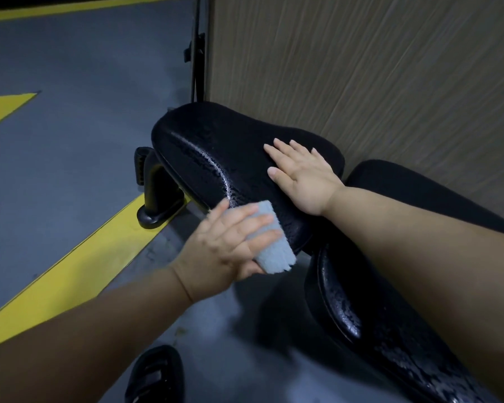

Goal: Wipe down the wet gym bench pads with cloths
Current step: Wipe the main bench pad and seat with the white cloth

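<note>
Bordering seat pad (216,146), wall (361,68), cloth (269,251), sandal (154,376) below

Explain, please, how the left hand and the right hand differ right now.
The left hand grips a grey-blue cloth at the edge of the seat pad; the right hand lies bare on top. The left hand's fingers wrap the cloth; the right hand's spread flat. Both rest against the same wet black pad.

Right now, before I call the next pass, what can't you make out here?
All in the head view:
- Seat pad: the patch under the right hand is hidden, so I cannot tell if it is wet or dry.
- Back pad: the right forearm covers its far side, and the picture's edge cuts off its lower end.
- Cloth: it lies mostly under the left hand, so its size is hidden.
- Bench frame: only one foot shows; the pads hide the rest.
</note>
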Motion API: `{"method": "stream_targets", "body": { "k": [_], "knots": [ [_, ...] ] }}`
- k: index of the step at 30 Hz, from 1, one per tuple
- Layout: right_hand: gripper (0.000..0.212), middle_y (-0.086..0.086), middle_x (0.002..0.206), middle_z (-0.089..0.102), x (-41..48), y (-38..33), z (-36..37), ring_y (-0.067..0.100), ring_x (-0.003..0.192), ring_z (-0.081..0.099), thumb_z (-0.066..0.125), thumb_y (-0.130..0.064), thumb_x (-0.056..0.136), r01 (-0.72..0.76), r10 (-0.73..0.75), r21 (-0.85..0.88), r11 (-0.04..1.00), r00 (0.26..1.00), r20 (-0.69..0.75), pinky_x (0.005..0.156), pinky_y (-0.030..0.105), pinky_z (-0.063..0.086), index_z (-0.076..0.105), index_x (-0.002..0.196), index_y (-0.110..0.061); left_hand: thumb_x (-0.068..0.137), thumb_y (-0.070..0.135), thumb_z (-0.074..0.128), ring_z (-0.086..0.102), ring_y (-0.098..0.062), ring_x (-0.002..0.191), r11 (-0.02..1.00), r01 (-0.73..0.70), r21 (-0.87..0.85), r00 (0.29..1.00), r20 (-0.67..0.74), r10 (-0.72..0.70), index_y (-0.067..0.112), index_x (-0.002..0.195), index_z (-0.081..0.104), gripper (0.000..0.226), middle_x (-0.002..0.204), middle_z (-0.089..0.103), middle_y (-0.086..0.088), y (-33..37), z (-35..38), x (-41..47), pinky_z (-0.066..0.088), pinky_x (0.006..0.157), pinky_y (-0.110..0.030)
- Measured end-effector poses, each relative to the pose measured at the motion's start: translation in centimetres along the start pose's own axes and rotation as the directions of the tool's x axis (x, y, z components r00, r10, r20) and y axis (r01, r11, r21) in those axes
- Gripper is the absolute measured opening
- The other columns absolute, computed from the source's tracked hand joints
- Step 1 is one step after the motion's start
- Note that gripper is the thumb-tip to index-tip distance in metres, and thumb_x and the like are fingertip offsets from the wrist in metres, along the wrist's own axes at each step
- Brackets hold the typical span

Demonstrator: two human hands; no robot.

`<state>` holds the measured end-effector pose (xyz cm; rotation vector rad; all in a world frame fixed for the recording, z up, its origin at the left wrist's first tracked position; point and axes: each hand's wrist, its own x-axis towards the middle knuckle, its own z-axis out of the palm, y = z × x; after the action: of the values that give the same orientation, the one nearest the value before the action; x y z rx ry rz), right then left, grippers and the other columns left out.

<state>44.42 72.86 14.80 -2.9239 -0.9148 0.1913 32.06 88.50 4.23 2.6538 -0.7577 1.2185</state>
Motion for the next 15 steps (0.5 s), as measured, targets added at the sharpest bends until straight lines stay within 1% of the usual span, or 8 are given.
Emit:
{"method": "stream_targets", "body": {
  "k": [1, 3, 5, 8, 10, 12, 13, 15],
  "knots": [
    [0.053, -0.012, 0.161, 0.003, 0.0, 0.0, 0.0, 0.013, 0.148, -0.004, 0.021, -0.045, 0.103, 0.0, 0.0, -0.001, 1.0, 1.0, 0.0, 0.119, 0.039, -0.004, 0.01, 0.153, -0.034, 0.096, 0.049, 0.046, 0.046, -0.02, 0.129, 1.0, -0.003, 0.025, 1.0, -0.005, 0.003, 0.026, 0.135, 0.046, 0.045, 0.137, 0.046, 0.004, 0.7, 0.1, 0.1, 0.02, 0.117, -0.045],
    [0.053, -0.012, 0.161, 0.003, -0.1, 0.0, 0.1, 0.012, 0.148, -0.004, 0.021, -0.045, 0.103, 0.0, 0.0, 0.002, 1.0, 1.0, 0.001, 0.12, 0.039, -0.004, 0.01, 0.153, -0.034, 0.087, 0.047, 0.06, 0.045, -0.018, 0.129, 0.998, -0.011, 0.056, 1.0, 0.006, 0.011, 0.028, 0.136, 0.045, 0.055, 0.138, 0.046, 0.006, 1.4, 0.2, 0.3, 0.019, 0.118, -0.043],
    [0.052, -0.012, 0.161, 0.003, 0.0, 0.0, 0.0, 0.012, 0.148, -0.004, 0.022, -0.045, 0.103, -0.001, 0.001, 0.007, 1.0, 1.0, -0.001, 0.12, 0.039, -0.005, 0.011, 0.153, -0.035, 0.086, 0.05, 0.062, 0.046, -0.017, 0.129, 0.999, -0.032, 0.038, 0.999, 0.011, 0.032, 0.029, 0.138, 0.045, 0.059, 0.139, 0.048, 0.007, 0.9, -0.1, 0.3, 0.024, 0.117, -0.042],
    [0.053, -0.012, 0.161, 0.003, 0.0, 0.0, 0.0, 0.012, 0.148, -0.004, 0.022, -0.045, 0.103, -0.007, 0.007, 0.003, 1.0, 1.0, 0.002, 0.119, 0.039, -0.005, 0.011, 0.153, -0.034, 0.09, 0.059, 0.053, 0.046, -0.02, 0.131, 1.0, 0.026, 0.015, 0.999, 0.034, -0.026, 0.026, 0.138, 0.045, 0.059, 0.138, 0.054, 0.002, -1.1, -0.3, -0.5, 0.027, 0.116, -0.044],
    [0.053, -0.012, 0.161, 0.003, 0.0, 0.1, -0.1, 0.011, 0.148, -0.004, 0.021, -0.045, 0.103, -0.009, 0.009, 0.003, 1.0, 1.0, 0.004, 0.119, 0.038, -0.005, 0.01, 0.153, -0.035, 0.093, 0.063, 0.042, 0.044, -0.024, 0.131, 0.987, 0.157, 0.012, 0.986, 0.047, -0.158, 0.021, 0.138, 0.045, 0.061, 0.138, 0.054, -0.004, -2.9, -0.6, -1.5, 0.022, 0.117, -0.045],
    [0.053, -0.013, 0.161, 0.002, -0.1, 0.1, 0.0, 0.011, 0.148, -0.005, 0.02, -0.046, 0.103, -0.006, 0.006, 0.013, 1.0, 1.0, 0.006, 0.119, 0.039, -0.006, 0.01, 0.153, -0.035, 0.094, 0.064, 0.037, 0.038, -0.028, 0.134, 0.969, 0.247, -0.004, 0.966, 0.076, -0.246, 0.018, 0.139, 0.041, 0.065, 0.142, 0.047, -0.004, -4.1, -0.9, -2.1, 0.014, 0.119, -0.043],
    [0.053, -0.013, 0.161, 0.002, -0.1, 0.1, 0.0, 0.011, 0.148, -0.005, 0.02, -0.046, 0.103, -0.004, 0.004, 0.016, 1.0, 1.0, 0.003, 0.12, 0.039, -0.006, 0.01, 0.153, -0.035, 0.094, 0.064, 0.036, 0.036, -0.029, 0.136, 0.97, 0.244, -0.015, 0.967, 0.084, -0.242, 0.018, 0.141, 0.04, 0.066, 0.143, 0.044, -0.004, -4.1, -0.9, -2.0, 0.012, 0.12, -0.043],
    [0.053, -0.013, 0.161, 0.003, 0.0, 0.1, 0.1, 0.011, 0.148, -0.004, 0.021, -0.046, 0.103, -0.005, 0.005, 0.016, 1.0, 1.0, -0.007, 0.119, 0.039, -0.005, 0.01, 0.153, -0.036, 0.095, 0.063, 0.035, 0.035, -0.029, 0.138, 0.984, 0.177, -0.027, 0.981, 0.081, -0.174, 0.019, 0.141, 0.04, 0.064, 0.144, 0.047, -0.005, -3.2, -0.8, -1.2, 0.016, 0.119, -0.045]
  ]
}}
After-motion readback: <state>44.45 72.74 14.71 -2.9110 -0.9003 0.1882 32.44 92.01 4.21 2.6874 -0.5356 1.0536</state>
